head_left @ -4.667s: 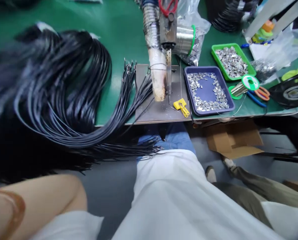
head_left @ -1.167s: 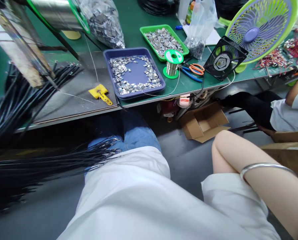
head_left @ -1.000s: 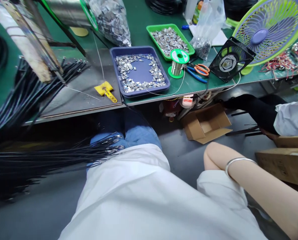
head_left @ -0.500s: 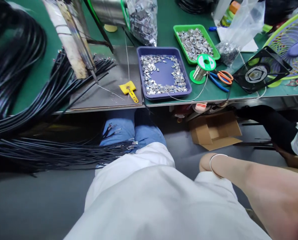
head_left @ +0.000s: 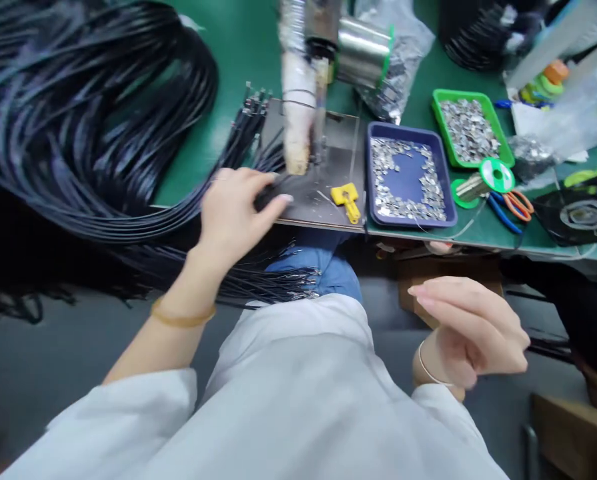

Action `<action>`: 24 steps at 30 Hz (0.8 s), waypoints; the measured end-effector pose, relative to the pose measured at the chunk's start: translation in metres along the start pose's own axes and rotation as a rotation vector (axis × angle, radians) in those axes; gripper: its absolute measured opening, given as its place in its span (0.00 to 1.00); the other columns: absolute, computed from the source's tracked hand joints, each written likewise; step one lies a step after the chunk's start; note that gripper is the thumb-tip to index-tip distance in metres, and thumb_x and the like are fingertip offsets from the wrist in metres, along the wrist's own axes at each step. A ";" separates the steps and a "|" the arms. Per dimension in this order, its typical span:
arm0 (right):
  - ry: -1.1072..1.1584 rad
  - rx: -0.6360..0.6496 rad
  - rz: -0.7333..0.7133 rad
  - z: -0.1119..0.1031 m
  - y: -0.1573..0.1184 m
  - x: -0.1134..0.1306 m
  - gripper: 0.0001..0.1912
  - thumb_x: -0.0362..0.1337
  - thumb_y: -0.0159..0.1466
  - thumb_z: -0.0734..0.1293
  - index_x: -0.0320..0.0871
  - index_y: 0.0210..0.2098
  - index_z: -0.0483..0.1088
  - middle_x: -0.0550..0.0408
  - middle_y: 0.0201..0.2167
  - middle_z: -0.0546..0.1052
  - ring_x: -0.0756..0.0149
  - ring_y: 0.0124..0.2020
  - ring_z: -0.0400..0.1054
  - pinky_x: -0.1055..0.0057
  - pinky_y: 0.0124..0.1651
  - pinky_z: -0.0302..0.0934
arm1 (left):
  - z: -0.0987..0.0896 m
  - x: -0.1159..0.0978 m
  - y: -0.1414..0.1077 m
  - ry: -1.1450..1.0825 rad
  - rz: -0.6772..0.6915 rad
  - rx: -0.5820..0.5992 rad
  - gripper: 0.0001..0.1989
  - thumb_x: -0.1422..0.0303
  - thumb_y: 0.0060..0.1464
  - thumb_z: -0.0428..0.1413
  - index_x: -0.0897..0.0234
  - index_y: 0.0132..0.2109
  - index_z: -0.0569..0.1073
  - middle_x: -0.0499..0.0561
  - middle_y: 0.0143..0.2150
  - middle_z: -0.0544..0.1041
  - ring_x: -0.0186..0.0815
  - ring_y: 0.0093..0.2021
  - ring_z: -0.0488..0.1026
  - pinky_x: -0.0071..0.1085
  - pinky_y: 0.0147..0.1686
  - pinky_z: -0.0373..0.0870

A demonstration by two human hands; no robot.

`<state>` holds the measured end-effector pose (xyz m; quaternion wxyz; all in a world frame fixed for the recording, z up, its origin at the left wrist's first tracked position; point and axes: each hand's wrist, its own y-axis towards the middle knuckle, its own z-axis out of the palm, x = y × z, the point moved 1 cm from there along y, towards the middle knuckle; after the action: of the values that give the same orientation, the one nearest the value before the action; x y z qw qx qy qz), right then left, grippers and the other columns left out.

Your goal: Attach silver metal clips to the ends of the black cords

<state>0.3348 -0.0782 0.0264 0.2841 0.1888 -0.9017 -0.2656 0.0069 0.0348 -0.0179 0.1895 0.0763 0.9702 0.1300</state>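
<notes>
My left hand (head_left: 241,210) reaches over a bundle of black cables (head_left: 178,227) at the table's front edge. Its thumb and fingers are apart, with dark cable ends beneath and between them; no firm grip shows. My right hand (head_left: 473,327) hovers off the table at the right, loosely bent and holding nothing visible. Beside the left hand, a soldering iron on a wrapped stand (head_left: 298,113) stands over a brown board (head_left: 341,143). On this board lies a yellow plastic piece (head_left: 345,200). More cables with metal ends (head_left: 283,283) lie across my lap.
A purple tray (head_left: 371,173) and a green tray (head_left: 508,150) hold small metal pieces. Around them are a large solder spool (head_left: 363,53), a small solder spool (head_left: 495,175), orange-and-blue-handled pliers (head_left: 518,205), a bag of metal parts (head_left: 393,73) and a black fan (head_left: 585,213).
The view has swung left. My left hand has come into view at the cables. My right hand has lowered from the lower right edge to beside my lap.
</notes>
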 end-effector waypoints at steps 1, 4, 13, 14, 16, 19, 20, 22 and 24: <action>0.047 -0.016 -0.059 0.008 0.010 0.002 0.26 0.59 0.70 0.57 0.48 0.37 0.77 0.53 0.30 0.79 0.62 0.35 0.78 0.62 0.38 0.75 | 0.007 -0.001 0.006 0.036 0.052 0.028 0.24 0.51 0.61 0.56 0.65 0.54 0.76 0.54 0.51 0.77 0.43 0.49 0.69 0.44 0.52 0.71; 0.074 -0.023 -0.132 0.028 0.037 0.005 0.10 0.41 0.67 0.67 0.50 0.47 0.76 0.55 0.38 0.82 0.62 0.39 0.78 0.64 0.41 0.75 | 0.018 -0.005 0.019 0.041 0.093 -0.003 0.17 0.59 0.65 0.52 0.65 0.51 0.77 0.57 0.48 0.76 0.45 0.48 0.70 0.41 0.47 0.69; 0.006 0.242 -0.124 0.092 0.078 -0.016 0.28 0.39 0.63 0.73 0.48 0.61 0.66 0.49 0.57 0.76 0.52 0.62 0.68 0.39 0.72 0.51 | 0.019 -0.002 0.024 -0.160 0.023 -0.131 0.09 0.73 0.61 0.52 0.66 0.36 0.77 0.55 0.37 0.76 0.41 0.40 0.72 0.37 0.40 0.67; 0.026 0.253 -0.138 0.098 0.080 -0.011 0.27 0.38 0.63 0.73 0.48 0.60 0.66 0.50 0.54 0.78 0.53 0.61 0.70 0.38 0.73 0.47 | 0.017 -0.001 0.021 -0.212 -0.014 -0.161 0.07 0.73 0.59 0.53 0.67 0.34 0.76 0.54 0.35 0.76 0.39 0.38 0.72 0.35 0.39 0.67; 0.119 0.222 -0.124 0.103 0.082 0.002 0.17 0.32 0.64 0.70 0.48 0.52 0.71 0.55 0.46 0.81 0.60 0.52 0.76 0.40 0.73 0.48 | 0.013 0.004 0.010 -0.369 -0.163 -0.240 0.04 0.74 0.56 0.56 0.66 0.33 0.75 0.50 0.30 0.74 0.33 0.31 0.69 0.32 0.35 0.66; 0.341 0.224 -0.075 0.095 0.078 0.019 0.10 0.26 0.64 0.68 0.47 0.40 0.72 0.59 0.35 0.80 0.66 0.39 0.77 0.53 0.60 0.68 | 0.011 0.012 -0.010 -0.810 -0.477 -0.332 0.03 0.71 0.54 0.60 0.65 0.36 0.74 0.45 0.25 0.70 0.28 0.24 0.66 0.26 0.27 0.63; 0.394 0.224 -0.071 0.088 0.075 0.021 0.10 0.25 0.63 0.68 0.47 0.38 0.71 0.60 0.31 0.78 0.68 0.35 0.75 0.59 0.51 0.72 | 0.010 0.014 -0.016 -0.991 -0.536 -0.332 0.04 0.70 0.54 0.60 0.64 0.36 0.72 0.43 0.23 0.69 0.27 0.22 0.64 0.25 0.24 0.61; 0.395 0.173 -0.058 0.072 0.071 0.020 0.10 0.24 0.61 0.68 0.46 0.36 0.70 0.62 0.25 0.73 0.71 0.27 0.69 0.69 0.35 0.68 | 0.007 0.013 -0.025 -1.296 -0.568 -0.286 0.05 0.70 0.55 0.60 0.63 0.38 0.71 0.41 0.20 0.67 0.26 0.18 0.61 0.24 0.20 0.58; 0.217 0.073 0.024 0.055 0.070 0.008 0.09 0.26 0.61 0.69 0.47 0.34 0.70 0.64 0.22 0.69 0.73 0.23 0.62 0.72 0.29 0.60 | 0.000 0.005 -0.028 -1.444 -0.482 -0.051 0.06 0.68 0.56 0.61 0.62 0.41 0.73 0.41 0.19 0.67 0.26 0.17 0.60 0.24 0.19 0.58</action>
<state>0.2814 -0.0060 0.0323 0.3763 0.2158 -0.8770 -0.2069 -0.0007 0.0094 -0.0278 0.8022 -0.0761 0.5917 0.0252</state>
